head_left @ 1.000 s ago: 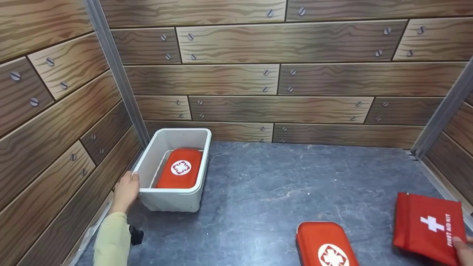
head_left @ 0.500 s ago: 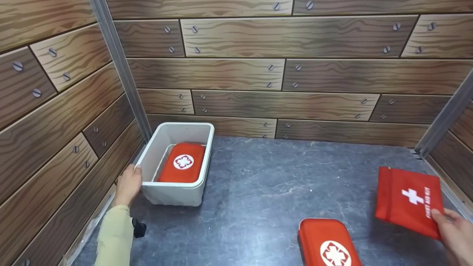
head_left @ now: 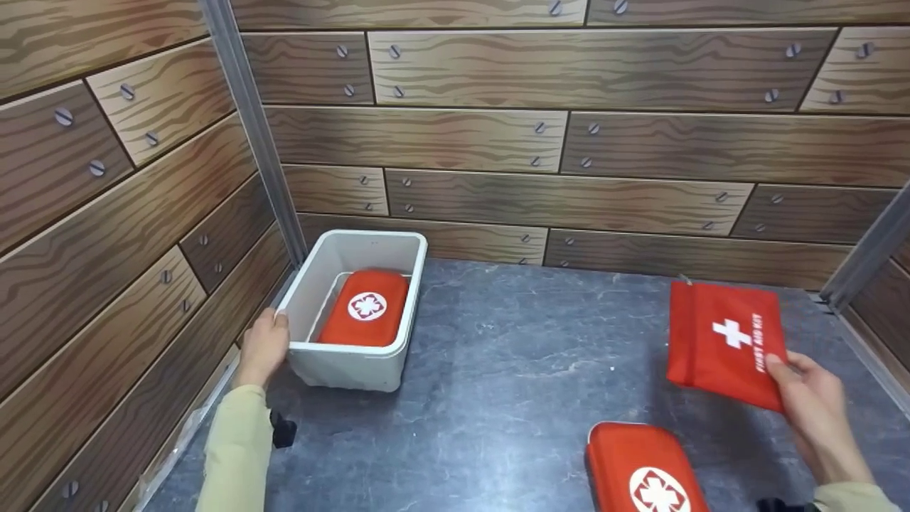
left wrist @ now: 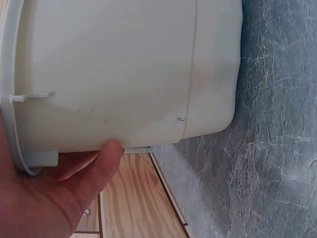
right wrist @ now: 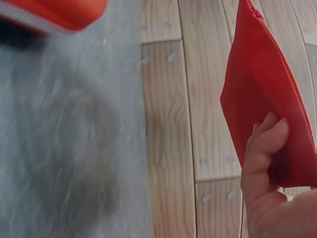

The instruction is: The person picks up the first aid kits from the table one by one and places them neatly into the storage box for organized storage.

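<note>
My right hand [head_left: 814, 398] pinches the edge of a flat red first aid pouch [head_left: 725, 341], lettered with a white cross. In the head view the pouch is held up over the table, and in the right wrist view fingers [right wrist: 270, 141] lie against its underside. At the left, my left hand [head_left: 264, 345] grips the near-left rim corner of a grey-white plastic bin [head_left: 348, 368]; the left wrist view has the bin's outer wall [left wrist: 124, 74] close up. Inside the bin lies a red hard first aid case [head_left: 366, 307] with a round white emblem.
A second red first aid case [head_left: 643, 462] lies on the dark marbled table [head_left: 512, 370] at the front, cut by the head view's lower edge. Wood-plank-patterned walls [head_left: 469, 139] enclose the back and both sides. The bin stands near the back left corner.
My right hand has carried the pouch up and to the left, from the right edge of the head view. My left hand stays on the bin, and the view has shifted slightly.
</note>
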`<state>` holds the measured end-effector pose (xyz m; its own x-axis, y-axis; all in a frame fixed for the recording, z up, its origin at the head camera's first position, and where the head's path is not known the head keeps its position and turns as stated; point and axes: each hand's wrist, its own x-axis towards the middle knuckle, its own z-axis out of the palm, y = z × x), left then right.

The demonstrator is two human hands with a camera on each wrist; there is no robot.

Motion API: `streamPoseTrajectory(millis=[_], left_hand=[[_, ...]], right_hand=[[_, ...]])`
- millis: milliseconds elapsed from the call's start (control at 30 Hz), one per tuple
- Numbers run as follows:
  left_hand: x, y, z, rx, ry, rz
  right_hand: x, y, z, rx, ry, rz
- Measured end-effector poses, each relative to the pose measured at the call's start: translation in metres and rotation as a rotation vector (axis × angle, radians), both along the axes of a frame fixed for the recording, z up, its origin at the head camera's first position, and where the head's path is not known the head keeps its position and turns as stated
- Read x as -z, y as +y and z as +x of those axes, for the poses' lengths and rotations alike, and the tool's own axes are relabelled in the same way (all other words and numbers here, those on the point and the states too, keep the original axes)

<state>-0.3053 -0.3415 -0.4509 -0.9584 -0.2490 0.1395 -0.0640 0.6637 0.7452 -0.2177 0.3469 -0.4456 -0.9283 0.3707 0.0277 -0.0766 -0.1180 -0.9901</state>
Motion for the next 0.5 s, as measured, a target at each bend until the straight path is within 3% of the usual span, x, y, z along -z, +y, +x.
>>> streamPoseTrajectory(millis=[500], left_hand=[[0.0,0.0,-0.001,-0.015,-0.019,0.001]], right_hand=[[-0.029,-0.045,-0.026,-0.122,0.05,-0.043]])
